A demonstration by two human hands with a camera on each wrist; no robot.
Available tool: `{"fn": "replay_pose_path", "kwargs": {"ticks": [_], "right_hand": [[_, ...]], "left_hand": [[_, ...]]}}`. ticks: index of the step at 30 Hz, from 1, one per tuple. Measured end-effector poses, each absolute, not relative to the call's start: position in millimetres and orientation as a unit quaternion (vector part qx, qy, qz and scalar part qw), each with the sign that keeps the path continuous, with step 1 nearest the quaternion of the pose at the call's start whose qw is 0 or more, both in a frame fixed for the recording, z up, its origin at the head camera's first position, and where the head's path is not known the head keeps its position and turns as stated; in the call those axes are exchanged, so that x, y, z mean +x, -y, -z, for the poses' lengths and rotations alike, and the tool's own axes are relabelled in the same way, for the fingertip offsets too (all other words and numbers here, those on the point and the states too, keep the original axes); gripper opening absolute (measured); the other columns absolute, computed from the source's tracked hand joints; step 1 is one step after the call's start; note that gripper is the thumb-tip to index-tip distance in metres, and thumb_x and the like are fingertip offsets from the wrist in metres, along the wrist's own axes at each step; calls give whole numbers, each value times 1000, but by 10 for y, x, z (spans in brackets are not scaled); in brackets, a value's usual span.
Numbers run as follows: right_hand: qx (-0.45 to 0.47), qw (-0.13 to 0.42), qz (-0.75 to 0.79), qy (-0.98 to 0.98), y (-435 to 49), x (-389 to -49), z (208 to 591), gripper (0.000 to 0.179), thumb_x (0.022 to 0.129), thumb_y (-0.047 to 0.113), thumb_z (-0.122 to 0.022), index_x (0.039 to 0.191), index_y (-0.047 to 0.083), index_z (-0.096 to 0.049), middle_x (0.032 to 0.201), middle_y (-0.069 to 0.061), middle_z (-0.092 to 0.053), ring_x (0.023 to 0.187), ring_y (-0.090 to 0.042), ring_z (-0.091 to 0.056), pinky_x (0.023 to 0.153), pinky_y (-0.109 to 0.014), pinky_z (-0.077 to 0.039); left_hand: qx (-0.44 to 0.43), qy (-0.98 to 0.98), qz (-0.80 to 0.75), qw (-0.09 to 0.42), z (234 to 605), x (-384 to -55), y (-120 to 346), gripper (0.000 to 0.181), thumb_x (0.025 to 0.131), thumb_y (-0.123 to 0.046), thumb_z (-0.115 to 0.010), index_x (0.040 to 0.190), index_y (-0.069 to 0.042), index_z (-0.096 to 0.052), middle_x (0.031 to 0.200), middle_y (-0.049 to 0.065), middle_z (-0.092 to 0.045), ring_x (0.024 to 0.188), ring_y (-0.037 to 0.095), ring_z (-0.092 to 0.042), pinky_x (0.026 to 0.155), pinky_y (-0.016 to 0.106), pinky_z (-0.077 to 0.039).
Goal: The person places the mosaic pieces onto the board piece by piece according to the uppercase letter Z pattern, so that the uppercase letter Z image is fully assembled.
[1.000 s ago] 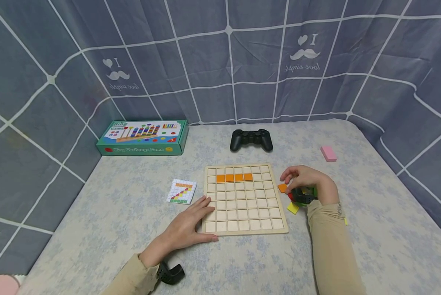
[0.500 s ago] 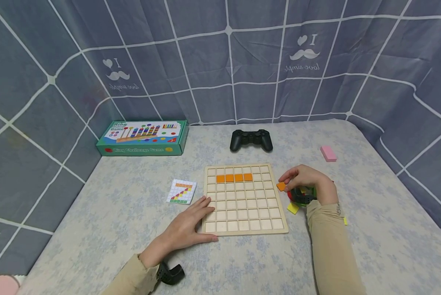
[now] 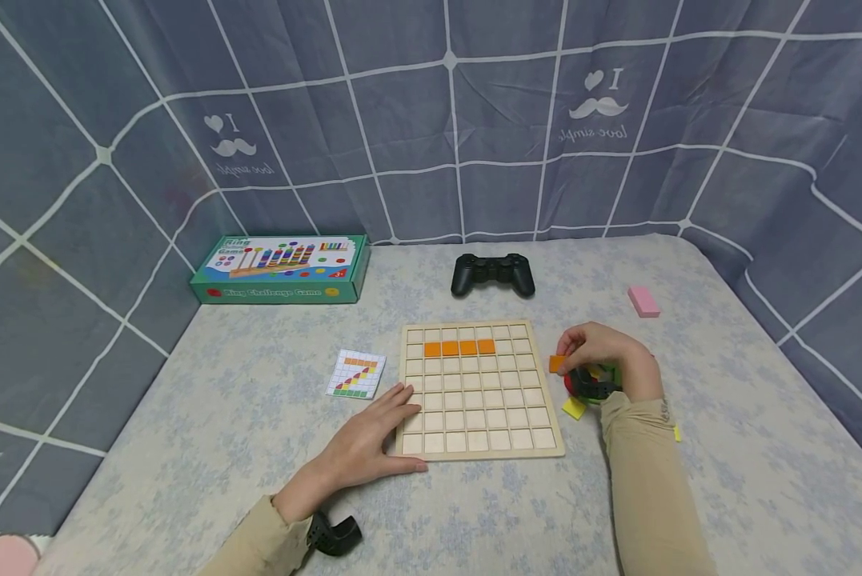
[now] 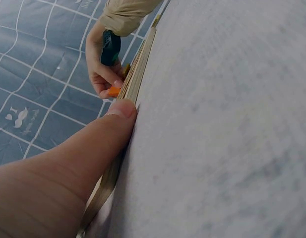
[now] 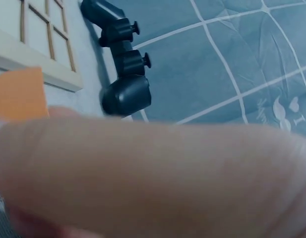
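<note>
My right hand (image 3: 598, 346) pinches an orange square tile (image 3: 556, 364) just off the right edge of the wooden grid board (image 3: 483, 420). In the right wrist view the orange tile (image 5: 21, 94) shows beyond the finger. Four-sided orange tiles (image 3: 459, 347) lie side by side in the board's second row from the back. My left hand (image 3: 366, 440) rests at the board's left front corner, fingers spread over its edge and thumb along the front; the left wrist view shows the thumb (image 4: 100, 141) against the board's side. A pattern card (image 3: 356, 374) lies left of the board.
Under the right wrist sits a partly hidden green container (image 3: 613, 390) with coloured pieces. A yellow tile (image 3: 573, 407) lies beside it. Behind the board is a black game controller (image 3: 492, 274), with a pink block (image 3: 643, 302) to the right and a green game box (image 3: 281, 270) at back left.
The right hand has drawn its fingers closer together on the orange tile, which has turned to sit squarer in the head view. The left hand stays in place.
</note>
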State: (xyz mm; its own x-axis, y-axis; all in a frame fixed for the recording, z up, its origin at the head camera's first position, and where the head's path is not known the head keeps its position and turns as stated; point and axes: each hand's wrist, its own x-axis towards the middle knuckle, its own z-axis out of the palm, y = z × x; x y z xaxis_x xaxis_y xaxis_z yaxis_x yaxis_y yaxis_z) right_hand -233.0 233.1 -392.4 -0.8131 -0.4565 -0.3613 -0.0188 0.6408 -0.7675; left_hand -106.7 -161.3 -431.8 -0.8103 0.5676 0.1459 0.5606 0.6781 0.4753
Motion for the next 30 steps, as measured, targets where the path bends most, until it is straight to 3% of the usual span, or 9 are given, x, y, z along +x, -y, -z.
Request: {"fn": "replay_pose_path", "kwargs": {"ticks": [4, 10, 17, 23, 26, 30], "right_hand": [[-132, 266, 418, -859, -2372, -2327, 3922, 23, 82, 12, -71, 95, -3, -60, 80, -3, -63, 68, -16, -53, 64, -29, -46], [-138, 188, 422, -876, -2356, -2329, 3848, 30, 88, 21, -66, 107, -2, -64, 97, -9, -67, 83, -20, -56, 74, -32, -47], [-127, 124, 470, -864, -2227, -2364, 3793, 37, 91, 26, -63, 117, 0, -62, 109, -15, -64, 96, -31, -58, 86, -46, -47], [-144, 72, 511, -844, -2075, -2410, 3833, 31, 92, 18, -62, 115, -3, -62, 106, -14, -66, 90, -19, -63, 85, -47, -50], [-150, 69, 516, -841, -1999, -2428, 3848, 28, 91, 15, -62, 112, -3, -63, 101, -11, -67, 87, -17, -64, 82, -43, -52], [-155, 97, 524, -832, -1913, -2428, 3849, 28, 90, 12, -63, 111, -6, -63, 102, -16, -67, 90, -31, -63, 83, -45, -51]], "left_hand": [[309, -916, -257, 8, 4320, -1071, 1610, 82, 74, -63, -67, 132, -7, -53, 149, 13, -32, 140, 24, -22, 108, 44, -29], [309, -916, -257, 10, 4322, -1075, 1609, 82, 74, -63, -67, 132, -7, -52, 149, 13, -32, 140, 24, -22, 108, 44, -29], [309, -916, -255, 7, 4318, -1073, 1612, 81, 74, -62, -67, 132, -7, -53, 149, 13, -32, 140, 24, -22, 107, 45, -30], [310, -917, -253, 5, 4326, -1072, 1614, 81, 74, -63, -67, 132, -7, -53, 149, 13, -32, 140, 24, -22, 108, 44, -30], [308, -917, -255, 5, 4327, -1071, 1615, 81, 74, -63, -67, 131, -7, -53, 149, 12, -33, 140, 23, -22, 108, 44, -30], [309, -916, -256, 7, 4328, -1071, 1614, 81, 74, -63, -67, 131, -7, -53, 149, 12, -33, 140, 22, -22, 108, 44, -30]]}}
